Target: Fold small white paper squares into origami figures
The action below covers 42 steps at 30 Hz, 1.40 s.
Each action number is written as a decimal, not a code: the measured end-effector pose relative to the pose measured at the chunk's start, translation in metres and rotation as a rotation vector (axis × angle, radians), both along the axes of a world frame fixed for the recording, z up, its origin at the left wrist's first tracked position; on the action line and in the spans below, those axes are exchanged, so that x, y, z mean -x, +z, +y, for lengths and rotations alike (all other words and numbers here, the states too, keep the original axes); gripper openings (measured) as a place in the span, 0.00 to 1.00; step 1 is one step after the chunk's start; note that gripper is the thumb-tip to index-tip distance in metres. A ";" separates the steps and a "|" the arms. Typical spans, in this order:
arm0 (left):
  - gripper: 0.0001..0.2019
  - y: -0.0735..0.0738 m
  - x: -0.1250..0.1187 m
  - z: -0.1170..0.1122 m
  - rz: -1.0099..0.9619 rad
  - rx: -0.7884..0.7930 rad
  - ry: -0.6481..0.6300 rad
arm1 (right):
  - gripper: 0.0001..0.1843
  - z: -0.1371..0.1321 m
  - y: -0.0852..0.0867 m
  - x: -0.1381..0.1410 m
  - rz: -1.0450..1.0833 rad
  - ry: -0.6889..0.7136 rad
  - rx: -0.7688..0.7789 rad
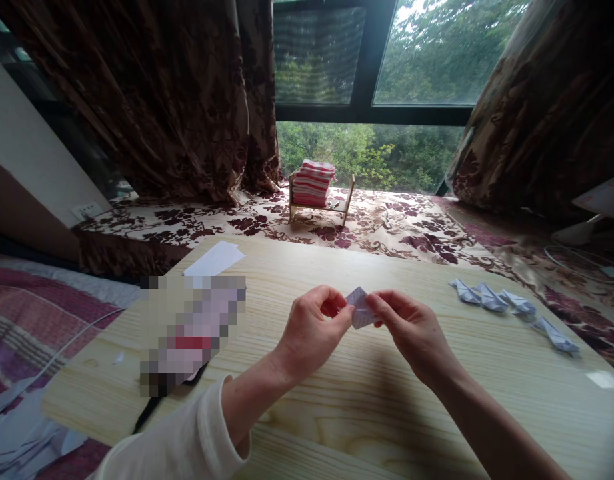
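Above the middle of the wooden table, a small folded piece of paper shows as a pale diamond between my hands. My left hand pinches its left corner between thumb and fingers. At the right corner, the thumb and forefinger of my right hand are closed on the same paper. Several folded white paper figures lie in a slanting row on the table's right side. Some white paper strips rest at its far left edge.
A blurred-out object lies on the table's left part, with a dark cord beside it. Behind the table, a small wooden stand holds stacked striped cloths on the patterned window ledge. A lamp stands at the right.
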<state>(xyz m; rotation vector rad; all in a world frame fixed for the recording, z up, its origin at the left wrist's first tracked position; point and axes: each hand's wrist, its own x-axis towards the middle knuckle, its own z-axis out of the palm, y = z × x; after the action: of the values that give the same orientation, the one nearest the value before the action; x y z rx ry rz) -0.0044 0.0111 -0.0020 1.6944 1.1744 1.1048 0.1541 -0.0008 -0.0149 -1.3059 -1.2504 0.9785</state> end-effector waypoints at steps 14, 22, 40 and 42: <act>0.05 0.001 0.001 0.000 -0.044 -0.006 0.022 | 0.17 0.000 0.000 0.000 0.006 0.022 -0.002; 0.06 -0.001 -0.001 0.001 -0.186 0.093 0.017 | 0.17 -0.002 0.002 -0.001 0.042 0.014 0.023; 0.06 -0.002 0.000 0.005 -0.258 0.172 -0.009 | 0.20 0.000 0.005 -0.005 -0.015 0.127 0.065; 0.06 -0.001 0.000 0.005 -0.259 0.176 -0.016 | 0.20 0.000 0.005 -0.005 -0.006 0.130 0.056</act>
<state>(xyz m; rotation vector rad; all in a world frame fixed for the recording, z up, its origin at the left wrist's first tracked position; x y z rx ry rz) -0.0042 0.0160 -0.0033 1.3798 1.0580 1.1372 0.1587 -0.0004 -0.0102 -1.2834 -1.3343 1.1093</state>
